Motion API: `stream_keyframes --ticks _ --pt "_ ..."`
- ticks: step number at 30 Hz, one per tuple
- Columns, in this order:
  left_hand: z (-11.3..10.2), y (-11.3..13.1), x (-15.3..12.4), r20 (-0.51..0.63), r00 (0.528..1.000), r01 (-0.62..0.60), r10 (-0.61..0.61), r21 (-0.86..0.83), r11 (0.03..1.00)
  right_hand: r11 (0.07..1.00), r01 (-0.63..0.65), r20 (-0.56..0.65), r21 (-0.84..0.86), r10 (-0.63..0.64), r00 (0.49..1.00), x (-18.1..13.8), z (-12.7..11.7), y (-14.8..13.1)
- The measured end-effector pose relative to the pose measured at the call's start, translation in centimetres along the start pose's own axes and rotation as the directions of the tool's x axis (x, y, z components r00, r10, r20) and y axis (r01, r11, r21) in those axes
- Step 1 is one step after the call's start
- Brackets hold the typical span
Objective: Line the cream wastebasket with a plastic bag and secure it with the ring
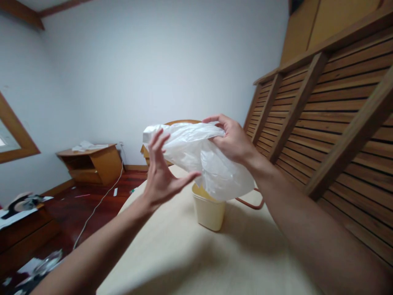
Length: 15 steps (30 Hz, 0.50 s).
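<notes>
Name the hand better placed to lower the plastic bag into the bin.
Probably the right hand: it grips the white plastic bag over the yellow bin; the left hand is spread open.

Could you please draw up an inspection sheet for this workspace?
Surface: pale cream surface, partly shadowed.
Job's things: white plastic bag held above a pale yellow bin, which stands upright.
Clutter: brown loop beside the bin, partly hidden; white strip on the floor.
Hands: right hand grips the bag; left hand is spread beside it, contact unclear.
Cables: white cord along the floor.
Surroundings: wooden cabinet, slatted wooden panel, white wall.
</notes>
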State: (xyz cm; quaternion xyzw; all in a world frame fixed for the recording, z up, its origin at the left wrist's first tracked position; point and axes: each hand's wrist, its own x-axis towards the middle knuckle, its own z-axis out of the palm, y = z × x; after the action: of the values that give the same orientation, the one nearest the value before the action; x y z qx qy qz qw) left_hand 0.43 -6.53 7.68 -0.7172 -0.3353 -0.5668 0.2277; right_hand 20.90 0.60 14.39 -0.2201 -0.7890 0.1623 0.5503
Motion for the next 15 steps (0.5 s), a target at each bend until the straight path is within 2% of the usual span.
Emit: stream_keyframes --ticks 3,7,11,13,15 --pt "1.9 1.2 -1.6 0.026 0.997 -0.07 0.068 0.094 0.993 0.992 -0.059 0.024 0.107 0.056 0.998 0.1 0.7 -0.1" --pt "2.6 -1.4 -2.0 -0.01 1.0 -0.019 0.019 0.067 0.998 0.961 -0.201 0.093 0.19 0.186 0.978 -0.1 0.3 0.4" --pt "1.2 -5.6 -1.4 0.026 0.998 -0.055 0.052 0.137 0.989 0.913 -0.373 0.234 0.162 0.332 0.914 -0.3 -1.7 1.4" --pt "0.0 -7.2 -1.2 0.03 0.999 -0.02 0.013 0.25 0.968 0.91 -0.396 0.276 0.125 0.352 0.894 -0.4 -3.0 2.0" --pt "-1.2 -7.8 -1.0 0.052 0.996 0.054 -0.076 0.341 0.938 0.915 -0.392 0.298 0.1 0.348 0.889 -0.5 -4.2 2.4"
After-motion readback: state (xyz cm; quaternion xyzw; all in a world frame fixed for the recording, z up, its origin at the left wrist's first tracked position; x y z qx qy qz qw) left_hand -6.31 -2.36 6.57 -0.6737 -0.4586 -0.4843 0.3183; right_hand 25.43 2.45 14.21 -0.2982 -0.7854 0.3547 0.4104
